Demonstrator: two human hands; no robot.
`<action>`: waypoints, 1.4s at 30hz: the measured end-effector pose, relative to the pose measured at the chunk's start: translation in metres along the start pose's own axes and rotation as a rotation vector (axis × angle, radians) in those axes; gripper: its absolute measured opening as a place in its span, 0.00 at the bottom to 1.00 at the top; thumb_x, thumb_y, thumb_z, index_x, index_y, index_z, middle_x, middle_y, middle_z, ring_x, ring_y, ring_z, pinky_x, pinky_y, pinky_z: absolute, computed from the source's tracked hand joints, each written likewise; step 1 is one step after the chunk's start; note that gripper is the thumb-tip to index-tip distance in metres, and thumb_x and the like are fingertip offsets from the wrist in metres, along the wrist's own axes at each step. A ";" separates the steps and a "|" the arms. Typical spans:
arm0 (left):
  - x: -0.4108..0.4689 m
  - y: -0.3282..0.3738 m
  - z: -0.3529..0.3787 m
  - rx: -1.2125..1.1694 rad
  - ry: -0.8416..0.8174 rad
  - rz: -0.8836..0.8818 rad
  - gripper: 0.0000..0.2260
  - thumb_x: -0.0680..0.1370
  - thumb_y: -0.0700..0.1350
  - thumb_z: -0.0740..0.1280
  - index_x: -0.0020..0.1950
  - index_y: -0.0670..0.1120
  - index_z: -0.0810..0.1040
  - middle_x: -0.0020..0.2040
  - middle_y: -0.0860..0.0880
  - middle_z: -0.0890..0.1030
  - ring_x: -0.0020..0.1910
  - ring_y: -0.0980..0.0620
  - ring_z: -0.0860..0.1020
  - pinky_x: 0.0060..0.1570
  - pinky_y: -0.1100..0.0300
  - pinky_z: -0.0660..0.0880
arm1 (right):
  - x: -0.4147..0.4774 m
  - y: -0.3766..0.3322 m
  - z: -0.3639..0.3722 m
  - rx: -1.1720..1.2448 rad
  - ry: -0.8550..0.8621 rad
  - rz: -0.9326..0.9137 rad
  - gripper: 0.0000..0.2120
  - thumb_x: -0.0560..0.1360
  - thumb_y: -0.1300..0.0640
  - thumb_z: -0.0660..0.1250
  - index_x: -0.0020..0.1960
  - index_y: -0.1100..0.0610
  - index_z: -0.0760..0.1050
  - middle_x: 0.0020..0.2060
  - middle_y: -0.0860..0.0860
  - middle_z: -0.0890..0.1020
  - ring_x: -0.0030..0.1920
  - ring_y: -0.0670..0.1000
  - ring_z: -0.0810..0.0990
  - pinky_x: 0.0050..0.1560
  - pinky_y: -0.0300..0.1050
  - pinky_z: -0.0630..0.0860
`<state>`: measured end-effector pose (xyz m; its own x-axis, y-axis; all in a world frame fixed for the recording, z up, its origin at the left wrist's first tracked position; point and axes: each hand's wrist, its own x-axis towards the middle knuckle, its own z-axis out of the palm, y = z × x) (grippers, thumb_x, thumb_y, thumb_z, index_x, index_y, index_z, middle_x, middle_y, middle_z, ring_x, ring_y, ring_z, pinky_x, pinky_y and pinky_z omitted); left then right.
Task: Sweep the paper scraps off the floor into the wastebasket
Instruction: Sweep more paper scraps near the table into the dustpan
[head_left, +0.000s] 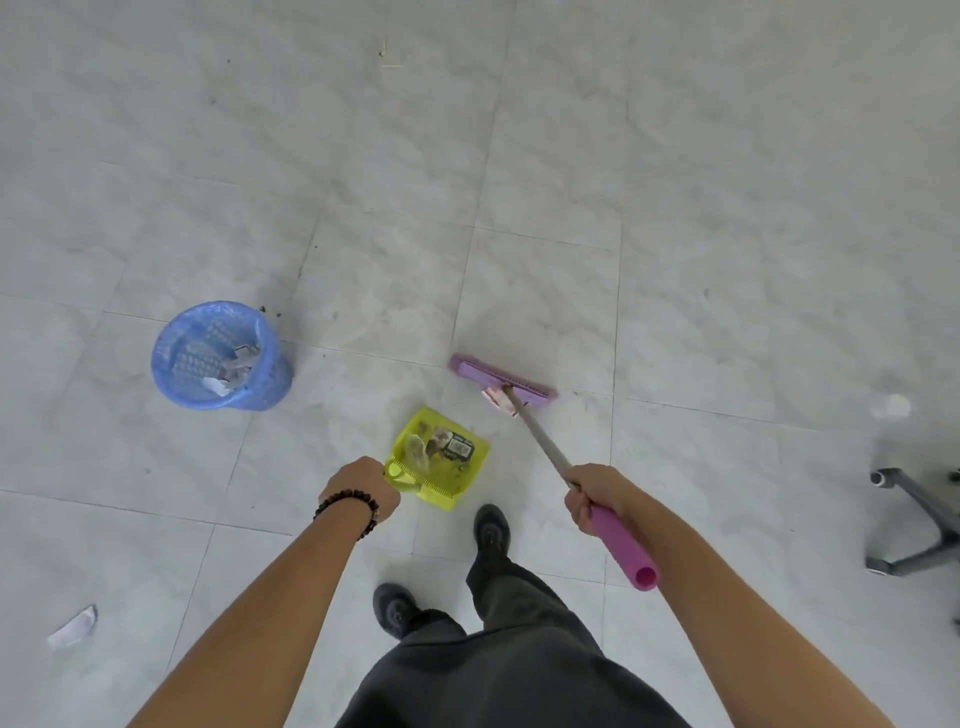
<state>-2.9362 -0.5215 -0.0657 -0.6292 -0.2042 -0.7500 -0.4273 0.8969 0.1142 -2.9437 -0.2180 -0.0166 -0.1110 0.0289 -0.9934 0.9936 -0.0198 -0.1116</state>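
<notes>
My left hand (361, 488) grips the handle of a yellow-green dustpan (441, 457) that holds paper scraps and a dark label. My right hand (597, 496) grips the purple-sleeved handle of a broom; its purple head (501, 376) rests on the floor just right of and beyond the dustpan. A blue wastebasket (221, 356) with a plastic liner stands to the left, with paper scraps inside. One white paper scrap (72, 626) lies on the floor at the lower left.
Pale marble-look floor tiles (675, 208) spread all around. A grey office chair base (919, 519) with casters sits at the right edge. My dark shoes (491, 527) stand just behind the dustpan. Small specks lie on the floor near the wastebasket.
</notes>
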 end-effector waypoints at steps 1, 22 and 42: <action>0.000 0.001 0.000 0.010 0.000 0.002 0.05 0.72 0.41 0.62 0.45 0.47 0.77 0.38 0.49 0.77 0.41 0.46 0.77 0.38 0.59 0.72 | -0.013 0.001 -0.010 0.044 -0.041 0.041 0.13 0.81 0.57 0.58 0.38 0.58 0.66 0.22 0.49 0.67 0.16 0.43 0.64 0.15 0.33 0.63; -0.007 -0.014 0.009 0.010 0.012 -0.008 0.09 0.73 0.42 0.62 0.51 0.47 0.78 0.46 0.47 0.79 0.47 0.45 0.78 0.46 0.56 0.76 | -0.023 0.043 0.081 -0.295 -0.058 -0.145 0.03 0.77 0.65 0.57 0.47 0.62 0.70 0.25 0.54 0.71 0.20 0.48 0.68 0.21 0.37 0.67; -0.195 -0.204 0.129 -1.014 0.275 -0.653 0.07 0.75 0.43 0.64 0.48 0.49 0.81 0.32 0.51 0.74 0.29 0.52 0.71 0.28 0.63 0.67 | -0.032 0.050 0.242 -1.051 -0.377 -0.303 0.03 0.73 0.69 0.59 0.44 0.62 0.68 0.22 0.54 0.69 0.18 0.49 0.65 0.20 0.38 0.64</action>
<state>-2.6425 -0.6137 -0.0264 -0.1725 -0.6847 -0.7081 -0.9449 -0.0880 0.3153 -2.8962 -0.4619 0.0031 -0.1718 -0.4136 -0.8941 0.4341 0.7830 -0.4456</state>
